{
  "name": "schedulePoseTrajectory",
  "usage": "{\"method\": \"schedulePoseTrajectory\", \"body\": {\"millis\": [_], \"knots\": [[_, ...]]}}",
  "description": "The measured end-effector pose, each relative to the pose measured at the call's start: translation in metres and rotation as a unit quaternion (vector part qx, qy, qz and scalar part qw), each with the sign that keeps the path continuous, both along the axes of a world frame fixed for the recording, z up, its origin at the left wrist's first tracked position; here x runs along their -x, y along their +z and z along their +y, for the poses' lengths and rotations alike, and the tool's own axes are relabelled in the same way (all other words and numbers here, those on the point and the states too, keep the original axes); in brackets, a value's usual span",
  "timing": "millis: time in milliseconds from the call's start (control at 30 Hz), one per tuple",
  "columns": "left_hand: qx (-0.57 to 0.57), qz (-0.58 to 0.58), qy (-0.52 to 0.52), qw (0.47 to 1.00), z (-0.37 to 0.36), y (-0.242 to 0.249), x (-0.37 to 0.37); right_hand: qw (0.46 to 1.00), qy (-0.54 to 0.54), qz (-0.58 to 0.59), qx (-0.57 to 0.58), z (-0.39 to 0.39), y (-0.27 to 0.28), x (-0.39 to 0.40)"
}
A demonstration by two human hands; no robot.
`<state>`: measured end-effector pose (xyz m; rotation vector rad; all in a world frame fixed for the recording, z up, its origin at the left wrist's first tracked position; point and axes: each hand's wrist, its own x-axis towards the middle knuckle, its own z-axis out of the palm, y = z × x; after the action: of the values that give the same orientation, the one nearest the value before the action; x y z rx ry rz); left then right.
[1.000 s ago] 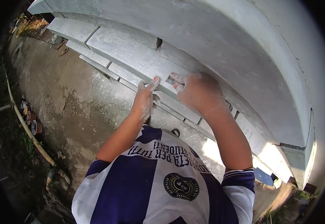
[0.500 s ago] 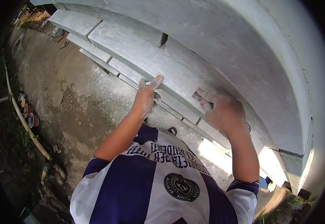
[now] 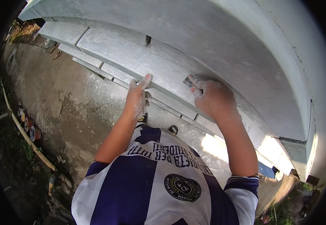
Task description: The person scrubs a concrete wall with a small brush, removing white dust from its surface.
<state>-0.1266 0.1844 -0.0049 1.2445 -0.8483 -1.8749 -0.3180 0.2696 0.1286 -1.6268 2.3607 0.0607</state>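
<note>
Dusty with pale powder, my left hand (image 3: pixel 137 95) is closed on the outer edge of a grey-white ledge (image 3: pixel 114 48), thumb on top and fingers curled beneath. My right hand (image 3: pixel 214 96) presses a small dark, flat piece (image 3: pixel 188 81) against the ledge's upper face, with thumb and forefinger on it. The rest of that piece is hidden under the palm. A curved grey wall panel (image 3: pixel 208 33) rises just beyond the right hand. Lower slabs (image 3: pixel 170 103) show under the ledge between my two hands.
Below lies a concrete floor (image 3: pixel 54 86) spotted with white dust. Several small pots (image 3: pixel 35 133) and a long pole (image 3: pixel 32 144) are at the left. A sandal (image 3: pixel 173 129) shows below the ledge. A blue object (image 3: pixel 266 170) lies at the lower right.
The view has shifted slightly, so the ledge and both hands appear further left. My right hand and the dark piece keep nearly the same place on the ledge; both grips look unchanged.
</note>
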Motion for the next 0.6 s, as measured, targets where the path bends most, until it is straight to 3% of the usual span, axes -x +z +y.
{"method": "schedulePoseTrajectory", "body": {"millis": [100,267,367,467,600], "knots": [[-0.004,-0.007,-0.002,1.0,-0.001,0.0,0.0,0.996,-0.028,0.058,-0.063,0.023,0.015,0.008],[-0.004,-0.011,-0.01,1.0,-0.003,-0.002,-0.001,0.991,-0.04,0.07,-0.104,0.059,0.013,0.04],[0.003,-0.014,-0.008,1.0,-0.003,-0.007,-0.002,0.974,-0.105,0.058,-0.193,0.056,0.037,0.032],[-0.003,-0.022,-0.016,1.0,-0.004,-0.006,-0.002,0.993,-0.045,0.067,-0.081,0.072,0.02,0.047],[0.007,-0.016,-0.023,1.0,-0.005,-0.003,-0.001,0.999,-0.032,0.0,-0.036,0.071,0.018,0.051]]}}
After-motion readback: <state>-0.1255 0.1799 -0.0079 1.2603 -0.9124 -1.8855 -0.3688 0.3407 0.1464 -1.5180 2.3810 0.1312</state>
